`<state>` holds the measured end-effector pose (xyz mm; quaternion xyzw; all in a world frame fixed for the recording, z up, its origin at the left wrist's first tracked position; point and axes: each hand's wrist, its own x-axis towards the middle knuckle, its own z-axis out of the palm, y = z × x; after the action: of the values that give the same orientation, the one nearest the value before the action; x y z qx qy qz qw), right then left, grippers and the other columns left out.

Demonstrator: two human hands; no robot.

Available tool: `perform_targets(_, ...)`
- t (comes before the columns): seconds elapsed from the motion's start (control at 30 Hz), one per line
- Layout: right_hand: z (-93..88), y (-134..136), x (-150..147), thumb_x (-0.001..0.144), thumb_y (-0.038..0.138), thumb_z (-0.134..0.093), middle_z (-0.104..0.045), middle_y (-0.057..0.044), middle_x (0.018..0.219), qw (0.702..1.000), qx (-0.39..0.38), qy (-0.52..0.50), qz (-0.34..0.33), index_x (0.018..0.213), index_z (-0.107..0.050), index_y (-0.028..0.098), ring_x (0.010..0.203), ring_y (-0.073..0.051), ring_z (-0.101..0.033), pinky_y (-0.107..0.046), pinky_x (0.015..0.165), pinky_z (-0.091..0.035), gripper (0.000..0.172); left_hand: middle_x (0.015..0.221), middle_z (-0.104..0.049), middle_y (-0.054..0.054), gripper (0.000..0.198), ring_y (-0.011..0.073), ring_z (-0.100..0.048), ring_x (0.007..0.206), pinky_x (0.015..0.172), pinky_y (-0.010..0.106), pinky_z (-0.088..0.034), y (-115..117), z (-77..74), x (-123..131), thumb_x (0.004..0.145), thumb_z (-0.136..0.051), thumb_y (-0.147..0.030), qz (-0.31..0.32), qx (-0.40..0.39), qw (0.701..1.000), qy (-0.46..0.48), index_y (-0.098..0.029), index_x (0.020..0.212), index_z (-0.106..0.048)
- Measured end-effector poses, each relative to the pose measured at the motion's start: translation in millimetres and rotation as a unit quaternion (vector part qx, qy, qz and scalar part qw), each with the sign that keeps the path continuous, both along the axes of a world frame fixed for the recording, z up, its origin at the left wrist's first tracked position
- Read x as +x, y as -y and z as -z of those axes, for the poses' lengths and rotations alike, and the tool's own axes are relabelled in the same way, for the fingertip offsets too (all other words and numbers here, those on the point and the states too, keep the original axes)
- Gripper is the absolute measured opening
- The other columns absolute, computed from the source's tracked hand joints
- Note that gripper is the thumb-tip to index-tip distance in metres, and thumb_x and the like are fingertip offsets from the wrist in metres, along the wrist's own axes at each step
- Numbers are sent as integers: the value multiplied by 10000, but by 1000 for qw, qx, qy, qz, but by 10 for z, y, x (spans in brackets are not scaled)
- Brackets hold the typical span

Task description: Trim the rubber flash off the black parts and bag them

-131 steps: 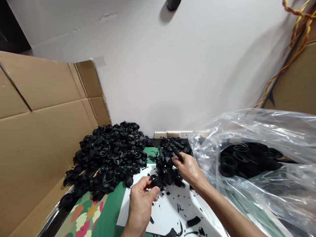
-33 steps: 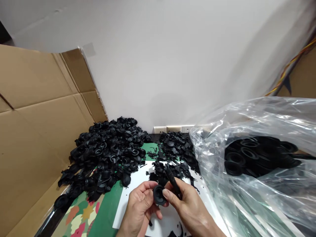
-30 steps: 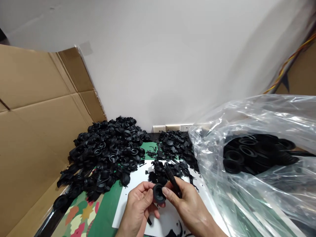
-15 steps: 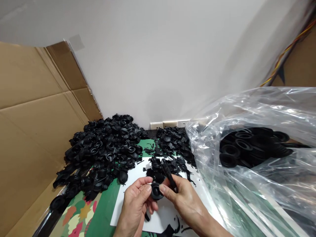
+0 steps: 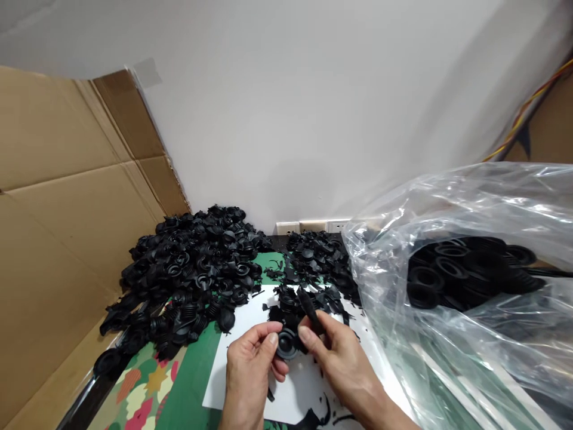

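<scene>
My left hand (image 5: 256,358) pinches a round black rubber part (image 5: 287,344) with a raised ring and a hollow centre, its face turned up towards me. My right hand (image 5: 342,358) is closed around a slim black pen-shaped tool (image 5: 308,306), which points up and away; its exact kind is unclear. The right thumb and fingertips are close to the part's right edge, with a dark bit beside them that I cannot make out. Beneath both hands lies a white sheet (image 5: 215,388), with black rubber scraps (image 5: 308,420) near its front edge.
Ribbed black rubber parts (image 5: 197,263) are heaped on the left, beside a cardboard panel (image 5: 67,209). Torn rubber bits (image 5: 317,257) pile up by the wall sockets (image 5: 313,226). A clear plastic bag (image 5: 376,269) of black rings (image 5: 447,269) bulges on the right, over a green mat (image 5: 190,388).
The right fingertips have moved slightly away from the rubber part, and its ringed face shows more fully. The whole view has shifted a little.
</scene>
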<state>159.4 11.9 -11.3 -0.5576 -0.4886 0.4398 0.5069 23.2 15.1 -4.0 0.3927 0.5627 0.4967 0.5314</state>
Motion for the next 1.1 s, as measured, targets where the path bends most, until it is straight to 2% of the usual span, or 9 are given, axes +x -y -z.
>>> perform_targets(0.13,-40,14,165,793,496,-511,-652,-48,727,999,40,-19,-3,845,-667,165,613,-184,-551,-285,565,-436,369,455,-631,9,260,106,-531,377,388,196,-408,6,21,-10,622,-748,-314,-4,0,1000,0,-113,787,-731)
perform_targets(0.27,-161,81,265,799,574,-487,-664,-64,811,995,100,2,8,769,-689,203,761,-227,-582,-318,672,-459,423,464,-623,-2,256,104,-539,385,397,196,-414,4,47,-19,647,-733,-316,-6,0,1000,6,-117,808,-726)
perform_targets(0.4,-225,129,224,746,633,-528,-526,15,537,999,14,-48,19,702,-620,192,463,-134,-475,-251,442,-361,452,501,-637,8,275,100,-542,391,394,194,-414,0,59,-27,643,-743,-333,-3,-4,1000,26,-115,810,-723)
perform_targets(0.47,-221,126,197,709,609,-599,-440,64,445,994,-38,-102,12,666,-557,196,373,-101,-411,-232,400,-317,418,515,-637,7,275,95,-542,392,391,189,-412,2,58,-29,639,-749,-337,-3,-5,999,40,-117,800,-722)
perform_targets(0.6,-200,103,184,609,512,-746,-555,42,462,974,-65,-215,-36,755,-553,198,448,-147,-551,-268,487,-431,397,513,-619,-6,273,92,-540,385,382,187,-412,16,50,-29,624,-762,-340,-7,-9,998,60,-118,779,-721)
perform_targets(0.7,-176,100,177,591,449,-784,-614,22,568,968,-56,-243,-24,828,-569,196,548,-175,-627,-282,541,-481,407,513,-616,-6,272,92,-541,388,381,185,-414,29,52,-26,628,-758,-340,-7,-10,998,55,-117,780,-722)
perform_targets(0.9,-65,138,84,615,403,-769,-658,-11,639,991,36,-123,29,757,-636,188,553,-188,-638,-299,558,-522,290,479,-616,-12,248,91,-547,389,393,178,-423,40,77,-20,651,-737,-329,-17,1,999,48,-126,793,-724)
perform_targets(1.0,5,155,45,634,374,-755,-673,-18,666,993,83,-46,68,729,-673,203,579,-189,-636,-289,579,-531,212,463,-617,-9,244,96,-547,388,400,183,-431,40,74,-13,651,-737,-326,-15,3,999,48,-123,787,-725)
perform_targets(1.1,88,147,33,658,354,-739,-678,-24,656,990,125,19,66,718,-683,215,561,-188,-630,-276,534,-527,161,445,-613,-10,254,100,-545,387,401,186,-433,44,62,-7,646,-742,-330,-12,0,999,49,-120,789,-725)
